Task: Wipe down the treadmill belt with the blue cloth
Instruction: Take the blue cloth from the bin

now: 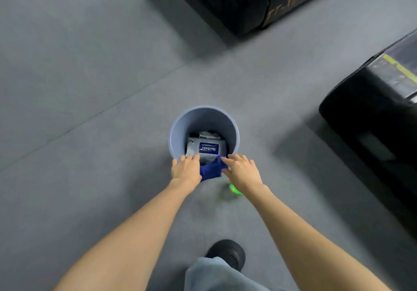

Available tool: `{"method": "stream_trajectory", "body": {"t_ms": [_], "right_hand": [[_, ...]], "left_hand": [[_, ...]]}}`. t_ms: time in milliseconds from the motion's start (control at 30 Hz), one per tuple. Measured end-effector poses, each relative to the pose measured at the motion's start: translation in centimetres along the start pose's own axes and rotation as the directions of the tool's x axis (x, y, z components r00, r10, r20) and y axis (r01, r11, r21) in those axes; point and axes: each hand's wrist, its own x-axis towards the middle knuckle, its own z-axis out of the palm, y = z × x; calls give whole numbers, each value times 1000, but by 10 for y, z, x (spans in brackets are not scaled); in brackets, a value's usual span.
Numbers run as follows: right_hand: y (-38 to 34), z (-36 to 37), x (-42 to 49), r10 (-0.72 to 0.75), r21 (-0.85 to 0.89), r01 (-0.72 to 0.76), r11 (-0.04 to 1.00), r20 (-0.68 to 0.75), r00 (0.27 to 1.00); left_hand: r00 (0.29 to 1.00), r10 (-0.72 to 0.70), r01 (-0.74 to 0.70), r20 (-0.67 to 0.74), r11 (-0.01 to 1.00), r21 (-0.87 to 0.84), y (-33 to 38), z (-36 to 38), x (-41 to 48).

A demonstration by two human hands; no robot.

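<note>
1. A grey floor (90, 87) fills most of the view.
2. The black end of one treadmill (243, 4) sits at the top, and a second treadmill (361, 114) comes in from the right edge. Both are well apart from the hands.
3. A pale blue bucket (180, 130) stands upright on the floor in the middle, between the two machines.
4. The left hand (186, 168) lies on the bucket's near rim, fingers fairly straight and reaching over the edge onto the cloth.
5. The right hand (242, 170) is just beside it, fingers spread and flat, its fingertips touching the cloth's right edge.
6. A black shoe (228, 253) is at the bottom, under a pale trouser leg.
7. The blue cloth (211, 171) hangs over the near rim, bunched between the two hands.
8. A white wipes pack (208, 148) with a blue label lies inside the bucket.
9. A small green thing (234, 189) shows on the floor by the right wrist, too blurred to identify.
</note>
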Motion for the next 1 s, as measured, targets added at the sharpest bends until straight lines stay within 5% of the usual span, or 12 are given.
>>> {"method": "stream_trajectory", "body": {"t_ms": [133,333,533,633,833,933,1000], "right_hand": [[3,36,32,-12,36,14,999,-36,999],[-5,10,29,-31,181,34,983,-24,999],[-28,-112,-41,44,90,-30,995,-157,987],[-30,-201,-93,114,243,-72,967,-164,980],[19,-383,-174,413,723,-229,652,-85,907],[69,-458,-219,464,842,-136,522,-147,874],[107,-497,-253,473,848,-71,526,-222,853]], "left_hand": [[999,29,-24,-27,988,152,-8,38,29],[990,118,-106,-73,982,155,-15,14,13],[977,169,-159,-134,984,82,4,-113,-51],[959,251,-241,-130,967,83,42,-207,-82],[852,497,-500,-167,865,24,180,-397,-136],[771,608,-607,-189,792,70,265,-469,-161],[701,686,-681,-195,725,103,327,-506,-181]]}}
